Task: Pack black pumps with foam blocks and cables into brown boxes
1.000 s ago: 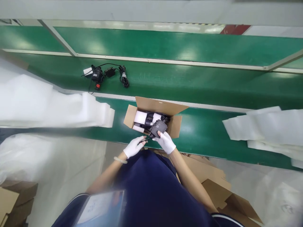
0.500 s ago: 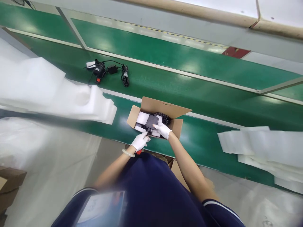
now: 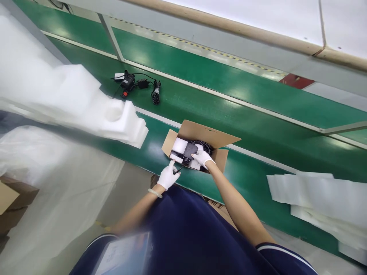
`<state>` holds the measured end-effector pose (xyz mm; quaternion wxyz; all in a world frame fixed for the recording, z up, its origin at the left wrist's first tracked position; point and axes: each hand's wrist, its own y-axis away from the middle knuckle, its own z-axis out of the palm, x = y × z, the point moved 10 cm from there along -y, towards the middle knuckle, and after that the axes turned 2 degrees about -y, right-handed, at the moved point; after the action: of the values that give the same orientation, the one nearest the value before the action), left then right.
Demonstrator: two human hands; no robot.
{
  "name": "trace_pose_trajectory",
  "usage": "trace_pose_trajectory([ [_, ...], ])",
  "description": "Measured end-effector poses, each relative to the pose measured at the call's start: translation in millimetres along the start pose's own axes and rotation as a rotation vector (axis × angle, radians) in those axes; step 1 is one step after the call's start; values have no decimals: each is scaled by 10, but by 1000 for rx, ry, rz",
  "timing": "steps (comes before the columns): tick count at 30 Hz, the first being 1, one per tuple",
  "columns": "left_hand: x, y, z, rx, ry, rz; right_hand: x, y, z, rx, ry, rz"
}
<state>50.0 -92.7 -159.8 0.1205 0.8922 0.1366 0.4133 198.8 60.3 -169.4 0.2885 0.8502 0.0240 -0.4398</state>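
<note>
An open cardboard box stands on the green bench, holding white foam, a coiled black cable and a black block-shaped part. My right hand, in a white glove, reaches into the box and grips the black part between thumb and fingers. My left hand, also gloved, is just outside the box's near left edge. Its fingers are closed on a thin black cable that runs to the black part.
A black pump with a coiled cord lies on the green surface beyond, at upper left. White foam pieces are piled at left, thin foam sheets at right. Metal posts rise behind.
My left hand has drawn back slightly from the box, and a stretch of black cable now shows between it and the box. The view has shifted, so the bench items appear moved.
</note>
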Motion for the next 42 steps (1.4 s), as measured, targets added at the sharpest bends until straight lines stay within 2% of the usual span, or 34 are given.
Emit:
trace_pose_trajectory([
  [2, -85, 73, 89, 19, -58, -57, -7, 49, -98, 48, 130, 62],
  [3, -105, 102, 147, -7, -122, -69, -53, 79, -173, 106, 244, 68],
  [4, -104, 129, 189, -39, -201, -65, -157, 109, -237, 168, 385, 29],
  [6, -22, 165, 172, -67, -363, -3, -491, 164, -218, 223, 692, -194],
  [7, 61, 166, 98, -40, -426, 44, -642, 192, -110, 178, 818, -344],
  [8, 170, 153, -6, 7, -470, 98, -735, 221, 38, 80, 897, -484],
  [10, 478, 79, -198, 93, -498, 257, -742, 253, 283, -146, 974, -642],
  [11, 661, 22, -253, 113, -489, 366, -701, 244, 347, -222, 980, -668],
  [13, 992, -117, -264, 96, -441, 586, -612, 191, 401, -284, 950, -687],
  [14, 1100, -197, -239, 74, -405, 664, -566, 154, 411, -284, 929, -687],
  [16, 1161, -365, -189, 59, -322, 713, -469, 87, 436, -275, 887, -682],
  [19, 929, -507, -167, 144, -217, 582, -377, 50, 475, -243, 841, -710],
  [22, 615, -409, -170, 248, -193, 421, -367, 88, 467, -199, 838, -753],
  [24, 537, -292, -145, 263, -234, 386, -399, 139, 457, -187, 860, -764],
  [26, 538, -207, -113, 252, -294, 367, -490, 202, 468, -174, 895, -765],
  [29, 558, -156, -113, 260, -362, 303, -735, 284, 594, -167, 957, -763],
  [34, 558, -166, -151, 274, -394, 218, -1025, 252, 1009, -335, 1028, -714],
  [38, 561, -212, -163, 238, -418, 177, -997, 175, 1085, -349, 1050, -736],
  [42, 532, -270, -149, 156, -572, 138, -839, 77, 968, -255, 1043, -698],
])
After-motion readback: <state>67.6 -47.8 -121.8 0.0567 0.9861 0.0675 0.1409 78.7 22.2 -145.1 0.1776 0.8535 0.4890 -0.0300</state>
